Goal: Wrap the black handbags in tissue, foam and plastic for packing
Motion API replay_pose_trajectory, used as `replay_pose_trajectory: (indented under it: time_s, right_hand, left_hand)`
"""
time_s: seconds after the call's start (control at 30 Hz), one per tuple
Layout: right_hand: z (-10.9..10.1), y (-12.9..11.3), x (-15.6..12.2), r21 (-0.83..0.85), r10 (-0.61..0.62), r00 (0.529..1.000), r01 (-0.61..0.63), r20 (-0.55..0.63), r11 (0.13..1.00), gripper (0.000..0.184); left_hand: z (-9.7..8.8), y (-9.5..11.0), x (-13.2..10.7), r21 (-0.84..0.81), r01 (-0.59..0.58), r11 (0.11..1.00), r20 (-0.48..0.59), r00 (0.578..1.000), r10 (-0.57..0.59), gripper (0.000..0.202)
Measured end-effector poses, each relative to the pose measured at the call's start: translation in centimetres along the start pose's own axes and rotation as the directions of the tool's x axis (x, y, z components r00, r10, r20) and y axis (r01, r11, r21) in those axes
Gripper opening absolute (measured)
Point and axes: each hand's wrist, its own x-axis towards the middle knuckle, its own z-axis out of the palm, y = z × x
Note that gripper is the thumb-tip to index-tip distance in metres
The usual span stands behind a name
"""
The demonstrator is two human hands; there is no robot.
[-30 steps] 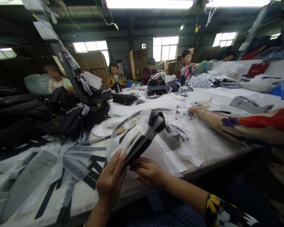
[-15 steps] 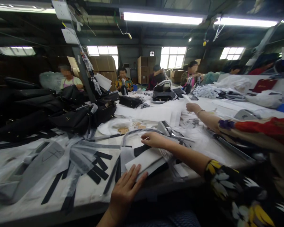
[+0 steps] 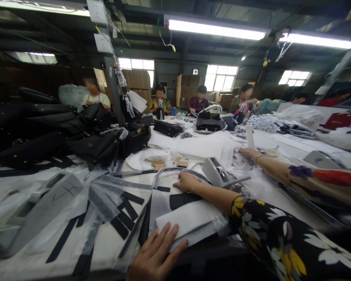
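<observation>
My left hand [image 3: 160, 249] lies flat with its fingers apart on a folded white sheet [image 3: 187, 222]. That sheet rests on a black bag at the table's near edge, its edges partly under clear plastic. Beyond it, my right hand [image 3: 186, 182] has curled fingers over the bag's far side, close to a black flap [image 3: 183, 200] and inside the arch of the wrapped handle [image 3: 160, 171]. What its fingertips hold, if anything, is hidden. A grey tape dispenser [image 3: 215, 171] stands just past my right wrist.
Plastic-wrapped black straps [image 3: 125, 210] fan out at left, beside another grey dispenser [image 3: 55, 199]. Black bags [image 3: 90, 146] are piled behind them. White sheets [image 3: 193, 144] lie mid-table. A co-worker's hand [image 3: 247, 153] reaches in from the right near an upright white strip [image 3: 249, 136]. Several people sit opposite.
The view has shifted, moving the scene rightward. My right hand's fingers have curled and dropped lower over the bag. My left hand stays on the white sheet. The co-worker's hand has lowered.
</observation>
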Motion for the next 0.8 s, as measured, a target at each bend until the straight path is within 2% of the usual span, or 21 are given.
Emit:
replay_pose_trajectory:
  time_s: [0.13,0.2,0.27,0.37,0.47,0.57,0.67,0.73,0.8]
  right_hand:
    - [0.6,-0.5,1.6,0.133,0.071,0.997,-0.067,-0.024,0.989,0.039]
    - [0.6,-0.9,2.6,0.229,0.098,0.995,-0.099,0.014,0.968,0.029]
    - [0.3,-1.3,3.0,0.357,0.087,0.993,-0.111,0.081,0.928,0.028]
    - [-0.5,-1.5,2.1,0.581,-0.013,0.984,-0.092,0.175,0.809,0.033]
    - [-1.8,-1.7,0.1,0.770,-0.161,0.967,-0.053,0.200,0.636,0.036]
    - [-3.2,-2.0,-1.7,0.883,-0.250,0.958,-0.011,0.144,0.469,0.040]
    - [-4.4,-2.4,-2.6,0.937,-0.279,0.958,0.044,0.058,0.347,0.052]
    - [-4.9,-2.7,-3.4,0.949,-0.332,0.943,0.121,-0.019,0.290,0.056]
    - [-5.3,-2.9,-5.0,0.940,-0.416,0.905,0.215,-0.090,0.265,0.051]
  left_hand:
    - [-1.2,-0.7,0.0,0.021,-0.044,0.999,0.065,0.997,0.043,0.038]
    - [-1.1,-0.4,0.0,0.006,-0.002,1.000,0.056,0.998,0.002,0.037]
    - [-0.7,0.2,0.2,-0.013,0.045,0.999,0.042,0.998,-0.045,0.037]
    - [-0.1,1.0,0.5,-0.032,0.095,0.995,-0.035,0.995,-0.096,0.039]
    - [0.0,1.4,1.1,-0.044,0.089,0.995,-0.030,0.995,-0.090,0.039]
    - [0.0,1.7,1.6,-0.052,0.107,0.993,0.006,0.994,-0.107,0.040]
    - [0.1,2.3,2.1,-0.049,0.139,0.989,0.032,0.990,-0.138,0.042]
    - [0.2,2.7,2.3,-0.036,0.154,0.987,0.056,0.987,-0.152,0.043]
    - [0.3,3.1,2.3,-0.027,0.167,0.986,0.078,0.983,-0.164,0.043]
